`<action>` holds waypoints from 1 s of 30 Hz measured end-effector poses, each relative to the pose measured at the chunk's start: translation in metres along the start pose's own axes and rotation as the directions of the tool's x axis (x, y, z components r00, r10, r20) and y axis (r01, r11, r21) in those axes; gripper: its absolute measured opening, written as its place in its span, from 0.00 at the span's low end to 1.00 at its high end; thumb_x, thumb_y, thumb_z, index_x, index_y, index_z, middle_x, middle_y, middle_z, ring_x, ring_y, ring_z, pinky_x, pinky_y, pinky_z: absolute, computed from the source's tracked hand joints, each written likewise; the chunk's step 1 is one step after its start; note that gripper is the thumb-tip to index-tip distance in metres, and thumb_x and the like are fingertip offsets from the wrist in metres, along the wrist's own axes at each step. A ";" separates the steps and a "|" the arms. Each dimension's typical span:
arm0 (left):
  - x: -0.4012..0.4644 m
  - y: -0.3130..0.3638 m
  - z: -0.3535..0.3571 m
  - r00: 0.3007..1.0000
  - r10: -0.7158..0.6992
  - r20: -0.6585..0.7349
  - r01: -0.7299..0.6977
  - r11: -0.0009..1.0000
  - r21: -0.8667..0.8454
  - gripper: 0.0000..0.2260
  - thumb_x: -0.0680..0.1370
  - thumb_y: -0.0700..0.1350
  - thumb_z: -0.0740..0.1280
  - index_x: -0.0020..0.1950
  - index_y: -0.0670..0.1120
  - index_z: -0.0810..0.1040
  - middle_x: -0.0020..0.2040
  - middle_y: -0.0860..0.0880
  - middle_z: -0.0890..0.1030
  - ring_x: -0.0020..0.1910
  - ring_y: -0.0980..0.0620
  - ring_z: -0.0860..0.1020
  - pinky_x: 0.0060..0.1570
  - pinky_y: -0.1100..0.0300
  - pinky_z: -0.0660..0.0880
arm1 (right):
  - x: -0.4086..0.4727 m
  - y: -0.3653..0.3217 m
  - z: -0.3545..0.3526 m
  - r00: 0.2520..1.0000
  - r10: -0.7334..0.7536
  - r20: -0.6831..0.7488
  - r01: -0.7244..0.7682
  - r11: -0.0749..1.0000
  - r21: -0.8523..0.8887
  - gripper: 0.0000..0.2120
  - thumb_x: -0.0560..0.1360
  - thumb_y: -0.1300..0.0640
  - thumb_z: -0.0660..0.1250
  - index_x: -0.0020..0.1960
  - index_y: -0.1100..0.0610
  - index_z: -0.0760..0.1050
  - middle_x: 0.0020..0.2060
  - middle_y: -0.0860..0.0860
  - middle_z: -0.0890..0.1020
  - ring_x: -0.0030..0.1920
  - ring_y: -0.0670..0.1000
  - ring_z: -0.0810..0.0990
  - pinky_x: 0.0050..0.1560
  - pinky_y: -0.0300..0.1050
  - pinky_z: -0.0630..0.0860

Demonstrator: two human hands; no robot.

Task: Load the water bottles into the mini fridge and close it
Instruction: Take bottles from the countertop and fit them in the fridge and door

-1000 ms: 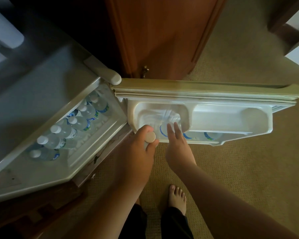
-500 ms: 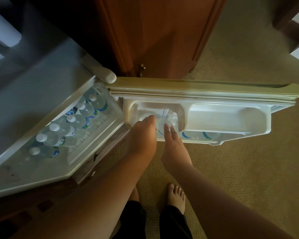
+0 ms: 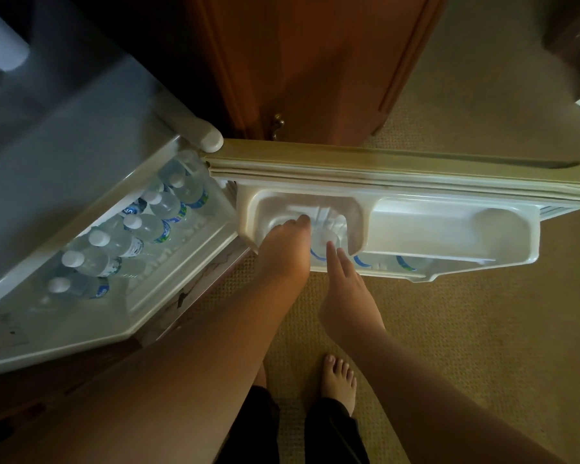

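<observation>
Nearest, a bare foot [image 3: 339,376] stands on the carpet [image 3: 449,329]. Beyond it the right hand [image 3: 349,296] reaches forward, index and middle fingers straight and together, tips touching the cap end of a bottle [image 3: 327,237] standing in the door shelf [image 3: 449,259]. Just left, the left hand [image 3: 287,252] is also in the shelf pocket; its fingers are hidden, so I cannot tell whether it grips anything. The bottle lies straight ahead of both hands, long axis upright, between them, with the right fingertips directly on it. More bottles [image 3: 412,262] sit further right in the shelf. Far left, the fridge [image 3: 81,182] stands open, rows of bottles [image 3: 141,229] inside. The door [image 3: 399,169] likely shuts next.
</observation>
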State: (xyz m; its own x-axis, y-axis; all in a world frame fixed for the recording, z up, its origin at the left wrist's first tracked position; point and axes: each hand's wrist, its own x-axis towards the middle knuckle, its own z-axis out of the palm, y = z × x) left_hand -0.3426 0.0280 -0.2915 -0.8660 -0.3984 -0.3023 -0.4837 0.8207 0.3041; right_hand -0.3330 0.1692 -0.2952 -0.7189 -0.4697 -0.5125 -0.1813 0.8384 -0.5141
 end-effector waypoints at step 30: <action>-0.171 -0.116 -0.179 0.800 -0.376 -0.468 0.431 0.902 0.012 0.27 0.79 0.59 0.65 0.76 0.53 0.65 0.76 0.41 0.64 0.74 0.37 0.62 0.68 0.38 0.64 | 0.027 -0.075 -0.160 0.944 -0.324 -0.055 0.217 0.742 -0.634 0.30 0.82 0.40 0.48 0.81 0.47 0.48 0.80 0.56 0.59 0.78 0.63 0.59 0.74 0.69 0.57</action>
State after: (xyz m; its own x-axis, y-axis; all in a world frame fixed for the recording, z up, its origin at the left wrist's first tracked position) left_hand -0.1610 -0.0723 -0.1137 -0.5699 -0.8190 0.0666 -0.8084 0.5733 0.1334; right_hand -0.4460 0.1374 -0.1603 -0.6573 -0.7000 -0.2792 -0.7165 0.6953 -0.0563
